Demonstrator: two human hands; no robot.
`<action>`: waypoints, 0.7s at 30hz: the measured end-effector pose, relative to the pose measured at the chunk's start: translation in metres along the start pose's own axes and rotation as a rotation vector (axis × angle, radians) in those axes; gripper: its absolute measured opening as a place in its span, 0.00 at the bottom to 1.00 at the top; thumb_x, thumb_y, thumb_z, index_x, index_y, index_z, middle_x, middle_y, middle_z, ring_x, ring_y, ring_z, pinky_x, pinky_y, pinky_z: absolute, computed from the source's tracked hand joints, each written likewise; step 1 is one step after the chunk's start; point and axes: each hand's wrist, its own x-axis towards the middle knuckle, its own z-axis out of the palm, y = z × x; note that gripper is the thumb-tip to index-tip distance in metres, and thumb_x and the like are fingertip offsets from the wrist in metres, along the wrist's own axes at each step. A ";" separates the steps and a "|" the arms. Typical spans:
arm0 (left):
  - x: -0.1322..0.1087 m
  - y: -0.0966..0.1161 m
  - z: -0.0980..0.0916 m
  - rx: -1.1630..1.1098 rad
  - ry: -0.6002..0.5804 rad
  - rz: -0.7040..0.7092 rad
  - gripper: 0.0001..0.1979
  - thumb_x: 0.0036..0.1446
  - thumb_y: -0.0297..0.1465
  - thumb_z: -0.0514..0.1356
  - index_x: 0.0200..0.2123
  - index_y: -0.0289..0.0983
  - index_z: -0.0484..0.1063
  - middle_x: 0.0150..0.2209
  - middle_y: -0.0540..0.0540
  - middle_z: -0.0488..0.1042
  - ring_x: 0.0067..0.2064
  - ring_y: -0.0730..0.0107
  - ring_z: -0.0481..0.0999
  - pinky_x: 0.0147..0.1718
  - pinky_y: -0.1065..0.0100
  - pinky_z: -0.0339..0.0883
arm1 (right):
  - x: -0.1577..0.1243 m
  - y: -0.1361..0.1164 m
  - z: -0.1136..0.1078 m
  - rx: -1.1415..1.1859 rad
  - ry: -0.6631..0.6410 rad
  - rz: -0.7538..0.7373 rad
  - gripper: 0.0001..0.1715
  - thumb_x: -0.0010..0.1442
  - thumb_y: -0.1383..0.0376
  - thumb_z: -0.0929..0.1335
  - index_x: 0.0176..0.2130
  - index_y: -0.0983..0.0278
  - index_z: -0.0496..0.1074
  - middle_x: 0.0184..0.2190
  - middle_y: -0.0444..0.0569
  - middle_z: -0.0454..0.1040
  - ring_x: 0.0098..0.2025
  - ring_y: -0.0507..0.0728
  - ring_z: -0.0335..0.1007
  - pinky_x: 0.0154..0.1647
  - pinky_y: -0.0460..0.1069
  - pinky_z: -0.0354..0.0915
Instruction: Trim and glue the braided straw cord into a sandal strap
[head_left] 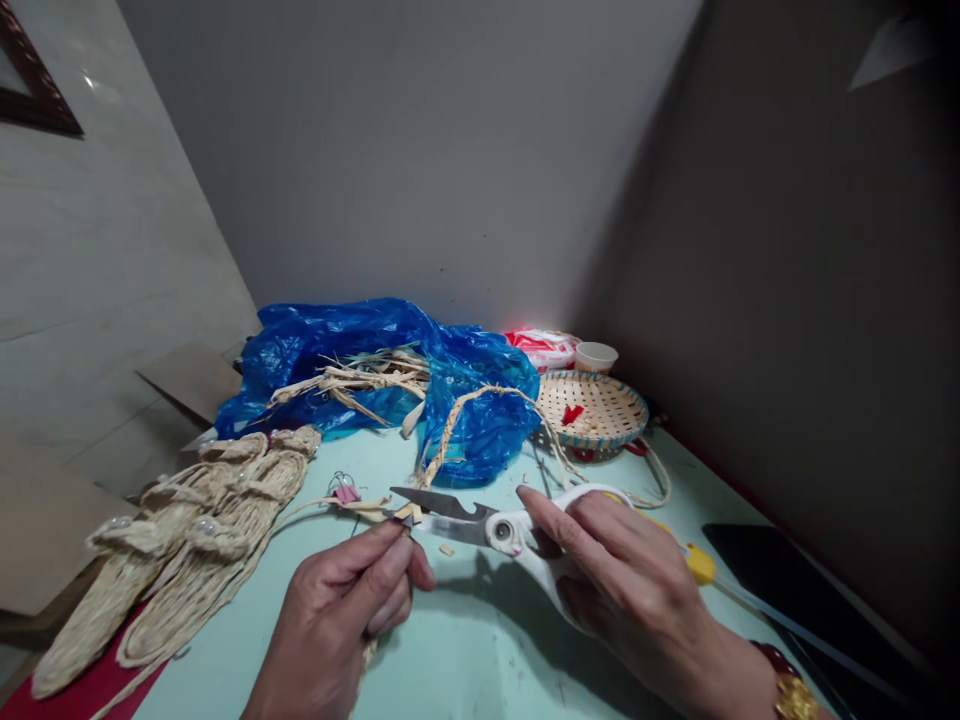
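My right hand (622,575) grips white-handled scissors (480,522) whose blades stand apart, pointing left. Between the blades sits the tip of a thin straw strip (375,511), pinched by my left hand (341,610) between thumb and fingers. A pink binder clip (346,492) hangs on the strip just left of the blades. A small cut scrap (446,549) lies on the pale green table (465,650) under the scissors.
Woven straw sandals (180,545) lie at the left. A blue plastic bag (375,375) with straw and a braided cord (480,410) sits behind. A round woven tray (592,410), a small cup (596,356) and a yellow-handled tool (701,565) are at the right.
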 end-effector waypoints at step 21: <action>0.001 -0.015 -0.002 0.197 0.077 0.094 0.12 0.50 0.39 0.69 0.24 0.35 0.79 0.27 0.44 0.76 0.27 0.71 0.68 0.22 0.72 0.56 | 0.004 -0.011 0.003 -0.150 0.007 -0.037 0.22 0.63 0.77 0.61 0.56 0.73 0.64 0.25 0.47 0.68 0.26 0.55 0.60 0.25 0.49 0.57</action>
